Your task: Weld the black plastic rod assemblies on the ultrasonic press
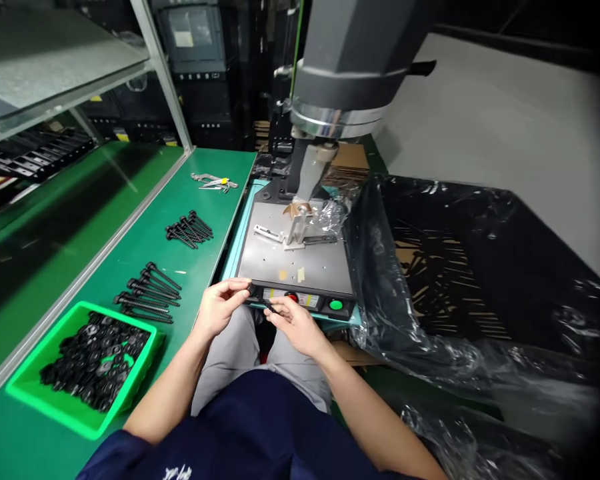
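Observation:
My left hand (221, 308) is closed in a pinch at the front edge of the machine's metal base plate (270, 263). A small dark piece seems to sit between its fingertips, too small to name. Just right of it, my right hand (296, 325) also pinches something small and dark against the machine's dark front panel. Behind both hands, a metal fixture (296, 233) stands on the plate under the grey press horn (313, 170). On the front panel are a red button (291, 297) and a green button (335, 305).
Left, a green bin (83, 427) holds many black round caps. Black-headed screws (147, 293) lie in a group on the green table (180, 190), more screws (189, 229) farther back, and metal tools (214, 181) beyond. A plastic-lined box (380, 267) with long dark pieces stands right.

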`<state>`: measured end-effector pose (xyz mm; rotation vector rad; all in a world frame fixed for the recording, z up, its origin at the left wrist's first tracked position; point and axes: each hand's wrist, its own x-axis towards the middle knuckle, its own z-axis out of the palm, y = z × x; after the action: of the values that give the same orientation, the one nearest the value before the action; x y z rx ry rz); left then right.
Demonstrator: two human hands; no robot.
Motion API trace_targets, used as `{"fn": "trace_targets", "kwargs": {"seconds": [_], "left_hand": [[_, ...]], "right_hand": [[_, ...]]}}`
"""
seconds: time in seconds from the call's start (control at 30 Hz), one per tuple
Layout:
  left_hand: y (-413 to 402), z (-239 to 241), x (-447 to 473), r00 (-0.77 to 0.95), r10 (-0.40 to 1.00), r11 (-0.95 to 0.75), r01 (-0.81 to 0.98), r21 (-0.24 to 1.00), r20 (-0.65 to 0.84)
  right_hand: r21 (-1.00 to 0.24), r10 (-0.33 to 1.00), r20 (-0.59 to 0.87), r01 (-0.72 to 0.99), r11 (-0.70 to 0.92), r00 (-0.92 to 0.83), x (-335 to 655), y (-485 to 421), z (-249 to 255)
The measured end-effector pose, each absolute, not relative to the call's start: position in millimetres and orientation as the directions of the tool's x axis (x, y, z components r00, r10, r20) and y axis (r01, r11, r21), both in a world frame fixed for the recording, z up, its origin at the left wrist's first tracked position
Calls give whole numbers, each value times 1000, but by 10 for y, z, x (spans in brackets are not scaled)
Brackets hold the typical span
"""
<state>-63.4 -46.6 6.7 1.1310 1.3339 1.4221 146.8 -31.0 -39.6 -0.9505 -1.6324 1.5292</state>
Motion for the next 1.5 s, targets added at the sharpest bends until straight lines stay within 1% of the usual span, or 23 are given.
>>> {"fn": "trace_targets", "kwargs": {"seconds": [0.07, 0.2, 0.3, 0.37, 0.43, 0.5, 0.57, 0.6, 0.67, 0.73, 0.87, 0.97, 1.03, 1.1, 1.2, 1.27, 1.33, 1.4, 1.47, 1.5], "left_hand": [[-339, 104, -532, -156, 984, -87, 28, 996, 90], [-117, 111, -340, -35, 995, -96, 25, 995, 97], [7, 54, -214, 61, 995, -84, 28, 996, 82], [105, 19, -168, 124, 988, -98, 48, 994, 92], [256, 14, -175, 143, 983, -125, 81, 989, 113], [476, 50, -234, 55, 991, -129, 102, 986, 124], [742, 115, -316, -112, 987, -109, 80, 991, 118], [876, 150, -353, -183, 977, -101, 56, 993, 110], [1111, 203, -399, -248, 964, -91, 23, 996, 94], [1271, 217, -394, -240, 967, -83, 21, 996, 86], [1397, 137, -288, -170, 984, -53, 29, 998, 57], [1458, 67, -224, -164, 985, -44, 13, 999, 46], [1534, 57, -200, -167, 983, -76, 39, 996, 81], [1641, 81, -175, -157, 975, -140, 103, 985, 155], [1838, 144, -110, -102, 955, -256, 181, 950, 277], [1972, 177, -58, -30, 941, -323, 207, 923, 336], [2088, 193, -14, 56, 931, -364, 228, 903, 361], [2172, 195, 13, 128, 928, -372, 236, 898, 351], [2217, 198, 24, 167, 927, -368, 252, 895, 334], [2227, 204, 26, 176, 926, -371, 276, 887, 333]], "right_hand": [[-1000, 871, 0, -11, -6, -491, 1457, -194, -426], [-1000, 845, -6, 16, 3, -535, 1475, -35, -428], [-997, 832, -22, -51, -61, -554, 1489, 26, -374], [-982, 871, -55, -132, -136, -489, 1505, 76, -335], [-957, 913, -97, -216, -195, -397, 1551, 160, -315], [-942, 951, -123, -268, -202, -284, 1637, 284, -315], [-955, 986, -106, -264, -136, -126, 1751, 443, -325], [-967, 997, -69, -244, -76, -38, 1808, 533, -326], [-983, 996, 45, -176, 58, 79, 1896, 734, -303], [-983, 984, 146, -99, 156, 107, 1927, 966, -241], [-965, 956, 259, 76, 250, 141, 1788, 1486, -97], [-920, 901, 381, 183, 347, 207, 1598, 1811, -91], [-883, 853, 461, 225, 413, 245, 1491, 1957, -140], [-864, 829, 499, 218, 454, 253, 1426, 2058, -205], [-881, 858, 472, 132, 454, 203, 1412, 2172, -287], [-892, 881, 451, 85, 444, 142, 1441, 2235, -313], [-897, 895, 443, 48, 440, 63, 1480, 2278, -321], [-903, 903, 429, 18, 429, -12, 1524, 2298, -327], [-918, 917, 397, -19, 397, -44, 1585, 2306, -350], [-927, 927, 375, -37, 373, -32, 1628, 2312, -368]]}}
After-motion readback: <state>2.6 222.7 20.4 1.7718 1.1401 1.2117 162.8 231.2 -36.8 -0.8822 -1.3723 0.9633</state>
